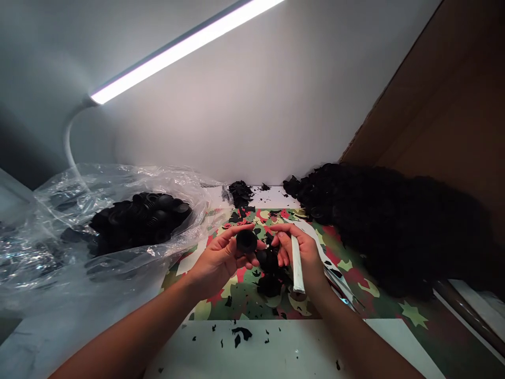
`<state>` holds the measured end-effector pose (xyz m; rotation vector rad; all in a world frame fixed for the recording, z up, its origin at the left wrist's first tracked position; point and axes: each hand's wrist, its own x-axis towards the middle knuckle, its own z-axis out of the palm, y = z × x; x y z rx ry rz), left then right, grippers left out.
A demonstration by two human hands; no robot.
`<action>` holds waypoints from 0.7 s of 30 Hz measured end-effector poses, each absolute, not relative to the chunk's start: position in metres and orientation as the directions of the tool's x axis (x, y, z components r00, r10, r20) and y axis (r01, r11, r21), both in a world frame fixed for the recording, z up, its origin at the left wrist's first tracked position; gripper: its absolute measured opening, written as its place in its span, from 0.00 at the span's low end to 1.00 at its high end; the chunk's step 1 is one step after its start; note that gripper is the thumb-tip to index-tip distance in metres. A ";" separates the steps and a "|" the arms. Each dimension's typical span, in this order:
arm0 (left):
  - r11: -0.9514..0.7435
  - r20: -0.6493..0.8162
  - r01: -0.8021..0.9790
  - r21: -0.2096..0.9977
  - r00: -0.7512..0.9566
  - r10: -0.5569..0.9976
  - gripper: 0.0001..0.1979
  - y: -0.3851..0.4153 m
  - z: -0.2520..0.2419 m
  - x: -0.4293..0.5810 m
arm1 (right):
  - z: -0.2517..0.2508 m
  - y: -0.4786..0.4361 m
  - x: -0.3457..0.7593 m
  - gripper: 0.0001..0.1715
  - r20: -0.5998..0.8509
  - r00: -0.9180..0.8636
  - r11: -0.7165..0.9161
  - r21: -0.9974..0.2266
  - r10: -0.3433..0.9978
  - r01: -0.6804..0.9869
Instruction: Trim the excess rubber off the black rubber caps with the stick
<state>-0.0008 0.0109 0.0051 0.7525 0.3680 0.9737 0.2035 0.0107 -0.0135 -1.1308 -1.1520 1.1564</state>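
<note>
My left hand point(224, 255) grips a small round black rubber-like cup point(246, 241) between thumb and fingers, its hollow side facing me. To its right, my right hand point(302, 250) is closed around a white flat-handled tool point(297, 266); the handle points down toward me and its working end is hidden by the fingers. Below and between the hands, several black pieces point(270, 284) lie on a camouflage-patterned mat point(244, 300). Small black scraps point(242, 333) are scattered on the white surface nearer to me.
At left, a clear plastic bag point(197, 210) holds black round parts point(145, 216). A large black heap point(379, 221) rises at right before a cardboard panel point(445, 89). Tweezer-like metal tools point(345, 292) lie by my right wrist. A bright lamp point(189, 50) hangs overhead.
</note>
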 end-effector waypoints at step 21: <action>0.344 0.040 -0.550 0.761 0.569 0.821 0.18 0.009 -0.001 0.001 | 0.004 0.000 0.199 0.18 0.215 0.054 0.198 -0.955 0.975 0.221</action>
